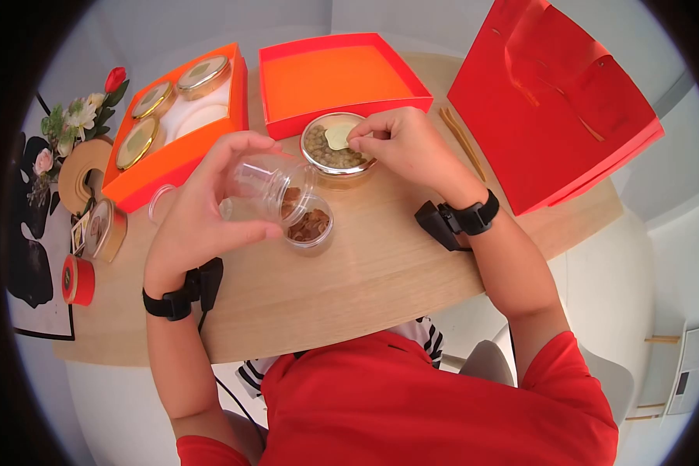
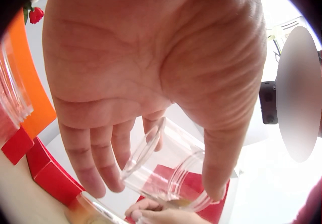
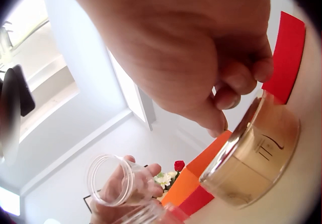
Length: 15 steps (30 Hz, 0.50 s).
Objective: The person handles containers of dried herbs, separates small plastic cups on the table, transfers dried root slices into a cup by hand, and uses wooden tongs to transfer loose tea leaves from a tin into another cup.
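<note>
While the left hand (image 1: 210, 206) grips a clear plastic jar (image 1: 268, 186) tipped on its side, that jar's long axis runs left to right, its mouth aimed down at a small clear cup of brown pieces (image 1: 309, 226) just below and right of it — nearest the left hand. Farther back, the right hand (image 1: 404, 144) pinches something small over the open gold tin (image 1: 335, 151), well clear of the jar. Beyond lie an empty orange box lid (image 1: 338, 78) and a red gift bag (image 1: 551, 101).

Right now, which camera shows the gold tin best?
The head view: the gold tin shows from above, open and filled. The right wrist view shows only its side wall. The left wrist view doesn't show it.
</note>
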Available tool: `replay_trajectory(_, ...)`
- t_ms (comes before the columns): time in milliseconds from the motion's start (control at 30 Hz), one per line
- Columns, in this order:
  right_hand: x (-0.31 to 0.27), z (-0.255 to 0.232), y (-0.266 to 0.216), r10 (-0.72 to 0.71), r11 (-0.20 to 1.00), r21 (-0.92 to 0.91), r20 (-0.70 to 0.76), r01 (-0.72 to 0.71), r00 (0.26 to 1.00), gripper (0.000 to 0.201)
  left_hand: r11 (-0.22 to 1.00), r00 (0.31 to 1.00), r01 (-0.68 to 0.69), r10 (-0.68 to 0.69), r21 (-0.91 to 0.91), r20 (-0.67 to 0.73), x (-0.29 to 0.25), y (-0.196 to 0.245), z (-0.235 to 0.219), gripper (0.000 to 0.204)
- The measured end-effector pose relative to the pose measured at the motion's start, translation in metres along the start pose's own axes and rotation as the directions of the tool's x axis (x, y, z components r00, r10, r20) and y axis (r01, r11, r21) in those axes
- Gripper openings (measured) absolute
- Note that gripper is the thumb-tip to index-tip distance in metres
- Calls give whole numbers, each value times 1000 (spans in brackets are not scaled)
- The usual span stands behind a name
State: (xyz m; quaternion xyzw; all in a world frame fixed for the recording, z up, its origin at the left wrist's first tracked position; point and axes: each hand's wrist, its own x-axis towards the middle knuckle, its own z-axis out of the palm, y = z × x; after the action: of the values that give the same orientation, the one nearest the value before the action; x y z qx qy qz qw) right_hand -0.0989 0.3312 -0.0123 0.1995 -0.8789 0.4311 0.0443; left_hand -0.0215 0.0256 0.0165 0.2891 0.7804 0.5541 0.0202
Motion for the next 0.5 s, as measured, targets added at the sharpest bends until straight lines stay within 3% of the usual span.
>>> replay_trajectory(133, -7, -6, -16, 29, 997, -78, 117, -20, 993, 14, 1000, 1000, 5, -5, -8, 5, 1, -2, 0, 83)
replay_trajectory(333, -8, -5, -5, -52, 999, -4, 119, 52, 992, 16, 1000, 1000, -6, 6, 4, 5, 1, -4, 1, 84)
replay_trajectory(500, -9, -9, -11, -6, 1000, -1, 109, 7, 994, 19, 1000, 1000, 5, -5, -3, 14, 1, -3, 1, 85)
